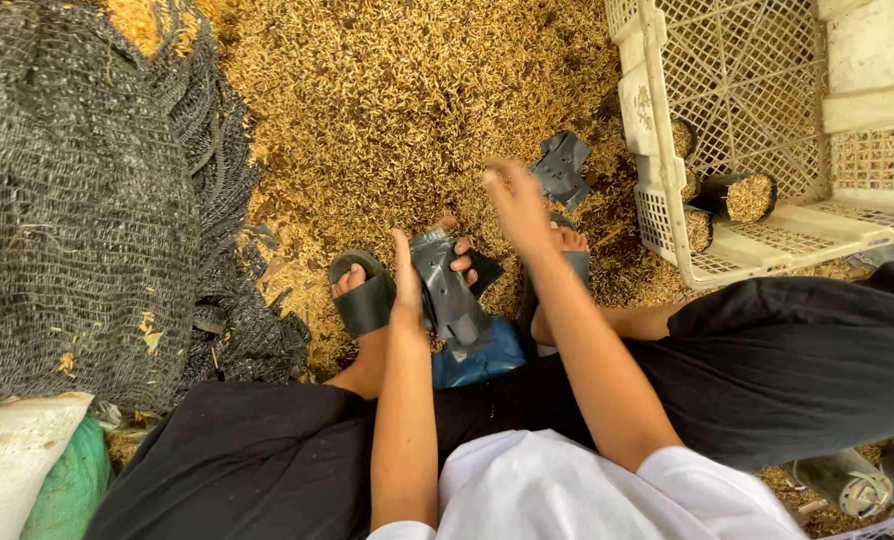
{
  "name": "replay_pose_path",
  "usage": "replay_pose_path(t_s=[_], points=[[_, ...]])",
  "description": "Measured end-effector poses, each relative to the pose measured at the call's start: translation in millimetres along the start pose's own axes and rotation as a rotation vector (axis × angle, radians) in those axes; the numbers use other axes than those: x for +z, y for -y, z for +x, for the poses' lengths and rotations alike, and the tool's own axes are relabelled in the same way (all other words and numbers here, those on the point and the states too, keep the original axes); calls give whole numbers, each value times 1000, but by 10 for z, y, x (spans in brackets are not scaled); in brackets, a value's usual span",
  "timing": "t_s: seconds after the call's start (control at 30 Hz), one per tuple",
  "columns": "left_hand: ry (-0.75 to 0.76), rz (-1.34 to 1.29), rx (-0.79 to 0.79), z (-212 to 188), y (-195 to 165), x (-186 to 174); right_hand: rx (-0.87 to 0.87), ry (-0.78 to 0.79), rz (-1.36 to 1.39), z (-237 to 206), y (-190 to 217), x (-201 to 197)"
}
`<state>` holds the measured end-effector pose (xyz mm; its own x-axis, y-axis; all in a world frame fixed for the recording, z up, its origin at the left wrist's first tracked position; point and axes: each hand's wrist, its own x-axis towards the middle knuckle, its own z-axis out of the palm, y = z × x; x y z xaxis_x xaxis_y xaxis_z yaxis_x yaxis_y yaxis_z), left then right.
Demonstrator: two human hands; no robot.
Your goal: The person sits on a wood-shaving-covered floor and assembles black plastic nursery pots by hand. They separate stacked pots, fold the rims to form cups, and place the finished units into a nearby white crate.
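A white plastic crate (767, 130) stands at the upper right on the husk-covered floor (387, 90). Dark netting (77, 200) lies heaped at the left, above a white sack (12, 450).

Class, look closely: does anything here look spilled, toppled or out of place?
Yes. In the white crate, the filled black bags lie on their sides, not upright. Another empty black bag lies loose on the husk pile, beyond the right hand.

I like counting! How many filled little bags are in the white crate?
3: one lying sideways on the crate floor, two along its left wall. More may be hidden.
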<state>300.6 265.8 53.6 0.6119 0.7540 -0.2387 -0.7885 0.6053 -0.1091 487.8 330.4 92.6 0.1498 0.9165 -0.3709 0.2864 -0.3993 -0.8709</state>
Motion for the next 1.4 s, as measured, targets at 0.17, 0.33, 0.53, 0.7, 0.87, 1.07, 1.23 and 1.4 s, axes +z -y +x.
replay_pose_path(t_s=[0.17, 0.33, 0.53, 0.7, 0.87, 1.07, 1.23, 1.4], points=[[-171, 208, -28, -72, -5, 148, 217, -161, -975, 407, -336, -578], [-141, 267, -83, -131, -28, 217, 247, -212, -846, 410, -531, -654], [-197, 278, -119, -20, 13, 175, 693, -543, 388, 541, -671, -751], [-245, 336, -169, -30, 54, 187, 791, -494, -54, 615, -565, -606], [-261, 316, -172, -136, 6, 198, 869, -535, -334, 653, -390, -408], [-282, 341, -165, -285, -46, 187, 701, -656, -450, 619, -369, -361], [-295, 367, -157, -331, -32, 202, 493, -502, -635, 581, -426, -400], [-257, 424, -143, -274, -11, 236, 197, -438, -626, 549, -487, -663]])
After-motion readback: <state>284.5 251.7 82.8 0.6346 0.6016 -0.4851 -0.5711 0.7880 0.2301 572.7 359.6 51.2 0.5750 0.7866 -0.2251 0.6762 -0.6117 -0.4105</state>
